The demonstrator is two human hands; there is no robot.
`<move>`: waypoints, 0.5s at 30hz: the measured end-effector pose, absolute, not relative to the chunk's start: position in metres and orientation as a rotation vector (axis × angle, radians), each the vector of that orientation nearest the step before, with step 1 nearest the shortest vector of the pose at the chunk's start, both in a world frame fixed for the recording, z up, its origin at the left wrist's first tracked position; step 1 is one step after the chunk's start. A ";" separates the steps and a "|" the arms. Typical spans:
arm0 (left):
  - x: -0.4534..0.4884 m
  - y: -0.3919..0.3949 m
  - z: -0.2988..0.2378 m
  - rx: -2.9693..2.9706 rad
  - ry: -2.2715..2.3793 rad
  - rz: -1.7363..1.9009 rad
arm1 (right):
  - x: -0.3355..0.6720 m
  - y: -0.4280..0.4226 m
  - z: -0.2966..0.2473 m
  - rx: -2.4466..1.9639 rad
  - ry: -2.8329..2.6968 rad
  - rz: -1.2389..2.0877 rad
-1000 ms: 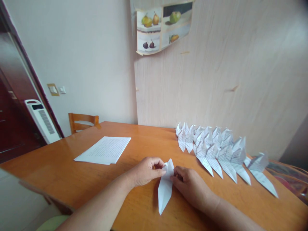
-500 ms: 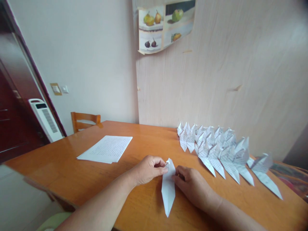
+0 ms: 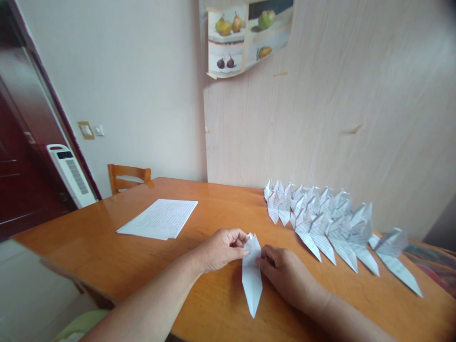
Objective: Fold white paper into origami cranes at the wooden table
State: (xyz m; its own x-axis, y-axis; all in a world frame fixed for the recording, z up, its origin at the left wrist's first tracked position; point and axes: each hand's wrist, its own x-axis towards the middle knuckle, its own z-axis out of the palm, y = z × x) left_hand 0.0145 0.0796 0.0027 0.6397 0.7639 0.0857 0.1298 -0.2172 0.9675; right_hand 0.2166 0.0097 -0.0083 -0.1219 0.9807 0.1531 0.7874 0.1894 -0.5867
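A narrow piece of folded white paper [image 3: 252, 280], pointed at its near end, is held just in front of me over the wooden table [image 3: 203, 308]. My left hand [image 3: 224, 249] pinches its upper left edge between thumb and fingers, close to the far tip. On the opposite side my right hand [image 3: 285, 270] grips the right edge, with its fingers curled and partly hidden. Several folded paper pieces [image 3: 320, 223] with printed text stand in rows at the right, and one more folded piece [image 3: 397, 266] stands apart nearer the right edge.
Flat printed sheets [image 3: 158, 218] lie stacked on the left of the table. A wooden chair [image 3: 128, 176] stands behind the far left edge. Fruit pictures [image 3: 249, 38] hang on the wall panel. A white upright appliance [image 3: 73, 175] stands by the dark red door.
The whole view has shifted slightly, moving the scene a little to the right. Both hands keep hold of the folded paper, whose near tip has swung slightly right.
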 end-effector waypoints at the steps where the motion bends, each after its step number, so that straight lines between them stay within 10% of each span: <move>1: 0.014 0.080 0.002 1.714 0.730 0.690 | 0.217 0.009 -0.008 -1.647 -1.967 0.500; 15: 0.014 0.082 0.006 1.802 0.782 0.680 | 0.217 0.009 -0.009 -1.634 -1.970 0.488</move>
